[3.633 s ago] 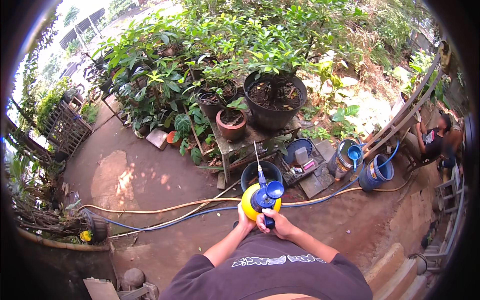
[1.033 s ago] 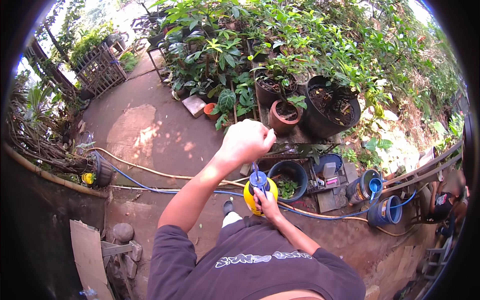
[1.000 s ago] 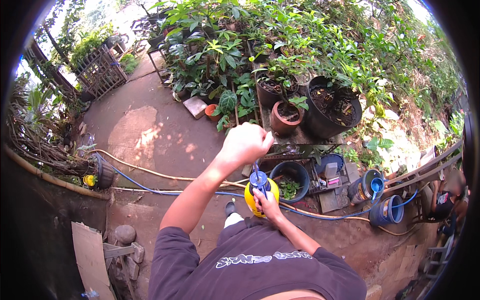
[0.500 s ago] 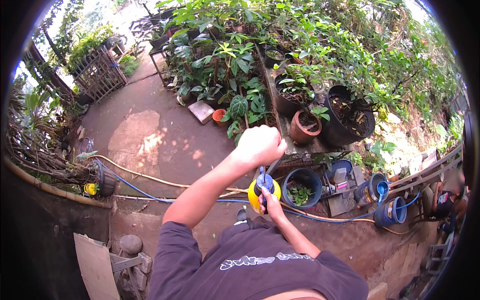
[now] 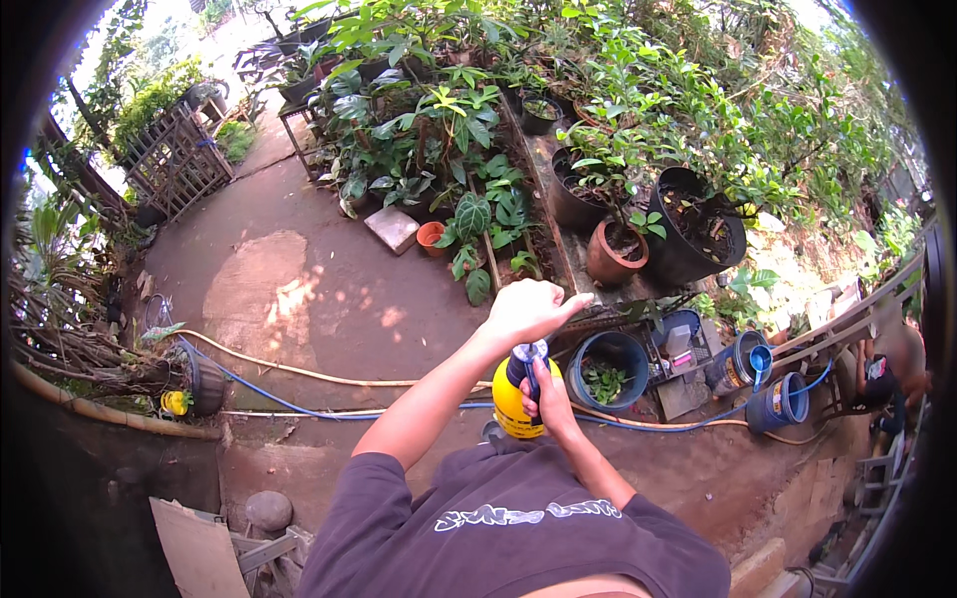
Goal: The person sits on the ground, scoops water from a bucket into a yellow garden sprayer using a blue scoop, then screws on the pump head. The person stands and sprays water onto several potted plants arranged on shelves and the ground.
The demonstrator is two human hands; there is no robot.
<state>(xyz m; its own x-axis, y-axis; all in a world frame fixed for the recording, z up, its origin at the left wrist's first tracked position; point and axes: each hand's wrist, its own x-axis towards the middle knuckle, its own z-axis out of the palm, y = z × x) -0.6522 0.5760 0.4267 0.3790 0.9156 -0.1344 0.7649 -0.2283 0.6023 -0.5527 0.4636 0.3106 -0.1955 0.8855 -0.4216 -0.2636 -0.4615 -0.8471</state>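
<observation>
In the head view, our right hand [image 5: 554, 403] has its fingers closed around the blue handle [image 5: 541, 372] of the yellow sprayer [image 5: 510, 410], near our torso [image 5: 528, 498], presumably steadying it. Farther out, our left hand [image 5: 528, 312] is curled, thumb extended; we cannot tell whether it holds anything. Right, 1 tub [image 5: 623, 344] contains green leaves [image 5: 604, 383].

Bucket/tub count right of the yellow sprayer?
3: wide blue tub with leaves inside, just right of the sprayer; bucket with the blue dipper, farther right; blue bucket beside that. A round blue item behind may be another; can't tell.
</observation>
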